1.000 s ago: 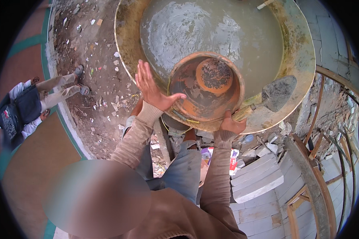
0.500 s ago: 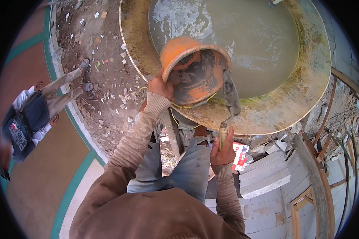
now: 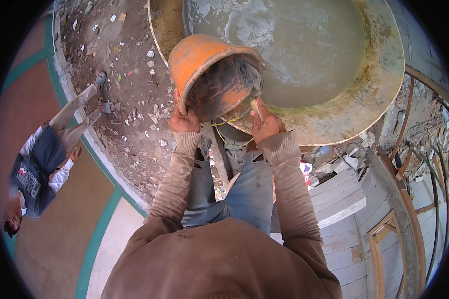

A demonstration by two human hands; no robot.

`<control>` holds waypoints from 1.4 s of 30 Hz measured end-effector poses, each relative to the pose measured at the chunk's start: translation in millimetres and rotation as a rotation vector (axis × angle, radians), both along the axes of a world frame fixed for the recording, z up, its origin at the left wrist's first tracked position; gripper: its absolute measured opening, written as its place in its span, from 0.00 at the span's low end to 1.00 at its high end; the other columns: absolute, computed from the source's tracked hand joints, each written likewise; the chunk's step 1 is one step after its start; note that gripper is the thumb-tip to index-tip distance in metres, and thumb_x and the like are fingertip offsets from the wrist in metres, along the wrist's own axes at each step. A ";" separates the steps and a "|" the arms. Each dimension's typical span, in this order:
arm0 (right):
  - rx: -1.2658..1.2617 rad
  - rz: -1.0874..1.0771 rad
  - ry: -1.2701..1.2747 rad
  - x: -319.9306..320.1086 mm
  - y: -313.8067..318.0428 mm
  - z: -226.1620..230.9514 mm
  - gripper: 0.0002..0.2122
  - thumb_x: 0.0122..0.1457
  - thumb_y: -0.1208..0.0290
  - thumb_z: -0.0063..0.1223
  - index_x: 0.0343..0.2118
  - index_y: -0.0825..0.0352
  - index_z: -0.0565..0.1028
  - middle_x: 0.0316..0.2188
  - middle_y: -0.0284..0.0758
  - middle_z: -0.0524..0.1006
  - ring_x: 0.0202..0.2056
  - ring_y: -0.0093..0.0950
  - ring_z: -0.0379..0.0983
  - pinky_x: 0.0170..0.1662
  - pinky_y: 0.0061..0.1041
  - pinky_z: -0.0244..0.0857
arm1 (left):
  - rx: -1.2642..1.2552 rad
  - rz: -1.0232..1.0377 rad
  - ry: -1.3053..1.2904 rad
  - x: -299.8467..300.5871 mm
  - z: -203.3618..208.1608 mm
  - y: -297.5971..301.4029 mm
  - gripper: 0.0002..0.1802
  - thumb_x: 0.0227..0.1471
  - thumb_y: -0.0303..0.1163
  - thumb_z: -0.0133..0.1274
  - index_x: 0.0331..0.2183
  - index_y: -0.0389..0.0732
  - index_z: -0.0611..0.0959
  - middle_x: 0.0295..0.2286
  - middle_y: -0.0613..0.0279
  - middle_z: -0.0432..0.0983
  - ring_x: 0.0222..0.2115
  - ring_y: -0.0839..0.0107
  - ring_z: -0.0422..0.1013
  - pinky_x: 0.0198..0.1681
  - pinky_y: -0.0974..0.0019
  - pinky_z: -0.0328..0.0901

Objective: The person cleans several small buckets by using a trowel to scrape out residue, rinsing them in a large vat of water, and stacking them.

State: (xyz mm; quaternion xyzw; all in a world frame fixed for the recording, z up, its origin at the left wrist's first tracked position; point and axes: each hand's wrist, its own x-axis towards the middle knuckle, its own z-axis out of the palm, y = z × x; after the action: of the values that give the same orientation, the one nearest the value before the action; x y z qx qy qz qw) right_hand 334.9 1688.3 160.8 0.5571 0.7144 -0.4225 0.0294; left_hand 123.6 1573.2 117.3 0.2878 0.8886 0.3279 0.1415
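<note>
Two hands busy in the head view, both gripping something. Left hand [image 3: 184,120] is curled round the lower left rim of an orange bucket [image 3: 200,51], fingers wrapped tight on the edge. Right hand [image 3: 268,124] is closed round the pale handle of a trowel [image 3: 256,106], which points up into the bucket's mouth by the right side of the rim. Can't really tell the blade from the grey muck smeared inside.

Bucket's tipped over on its side, more or less, mouth turned down toward the wearer, held above the near left edge of a big yellowish basin [image 3: 351,118] full of murky water [image 3: 317,52]. Bit of yellow bail [image 3: 220,123] hanging under the rim too.

Off left, past the dirt and rubble [image 3: 134,99], another person [image 3: 37,162] in a dark vest is standing on the paving. Pale blocks [image 3: 336,202] are stacked over on the right, near a wooden frame [image 3: 377,249].
</note>
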 end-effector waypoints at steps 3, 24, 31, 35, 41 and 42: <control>-0.837 -0.469 0.176 -20.7 -46.9 7.8 0.21 0.64 0.60 0.50 0.57 0.66 0.71 0.29 0.49 0.79 0.31 0.44 0.77 0.34 0.37 0.70 | 0.036 0.132 -0.015 7.2 -12.3 0.3 0.16 0.54 0.27 0.50 0.44 0.41 0.83 0.33 0.49 0.82 0.32 0.65 0.80 0.36 0.63 0.70; -0.657 -0.334 0.260 -37.3 -16.6 22.9 0.23 0.64 0.64 0.51 0.60 0.66 0.66 0.30 0.44 0.80 0.29 0.37 0.77 0.30 0.33 0.70 | 0.302 0.419 -0.339 -1.4 -19.2 -0.8 0.13 0.57 0.33 0.58 0.37 0.30 0.84 0.31 0.55 0.83 0.31 0.72 0.76 0.38 0.67 0.69; -0.670 -0.466 0.464 -50.7 -67.5 33.4 0.24 0.62 0.67 0.52 0.60 0.68 0.66 0.30 0.47 0.78 0.27 0.44 0.74 0.33 0.38 0.69 | 0.174 0.264 -0.095 -12.3 29.0 14.3 0.11 0.56 0.31 0.57 0.31 0.32 0.85 0.29 0.57 0.82 0.32 0.71 0.76 0.38 0.68 0.69; -0.293 0.024 0.495 -48.1 -73.6 67.9 0.25 0.61 0.69 0.54 0.61 0.66 0.65 0.30 0.42 0.74 0.32 0.38 0.73 0.41 0.33 0.68 | 0.064 0.101 0.027 -38.7 65.9 19.5 0.13 0.53 0.26 0.52 0.42 0.35 0.82 0.42 0.53 0.78 0.36 0.66 0.78 0.39 0.65 0.70; -0.230 0.344 0.209 -49.9 -102.3 73.9 0.25 0.63 0.67 0.48 0.63 0.61 0.63 0.29 0.43 0.72 0.34 0.45 0.75 0.40 0.36 0.70 | -0.255 -0.173 0.427 -47.4 120.6 55.1 0.30 0.49 0.26 0.46 0.57 0.46 0.73 0.55 0.54 0.69 0.41 0.51 0.77 0.42 0.55 0.72; -0.196 0.430 0.049 -46.0 -103.5 60.8 0.25 0.63 0.66 0.46 0.64 0.59 0.62 0.29 0.43 0.72 0.34 0.45 0.75 0.40 0.38 0.70 | -0.330 -0.167 0.378 -49.6 124.3 57.5 0.32 0.48 0.26 0.46 0.58 0.48 0.72 0.55 0.56 0.69 0.42 0.50 0.76 0.42 0.54 0.71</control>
State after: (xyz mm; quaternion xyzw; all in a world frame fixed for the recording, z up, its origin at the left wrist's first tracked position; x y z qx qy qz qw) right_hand 288.9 1584.8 221.6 0.3761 0.7726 -0.4873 0.1554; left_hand 74.0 1630.8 241.6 0.3891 0.9140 0.1061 0.0447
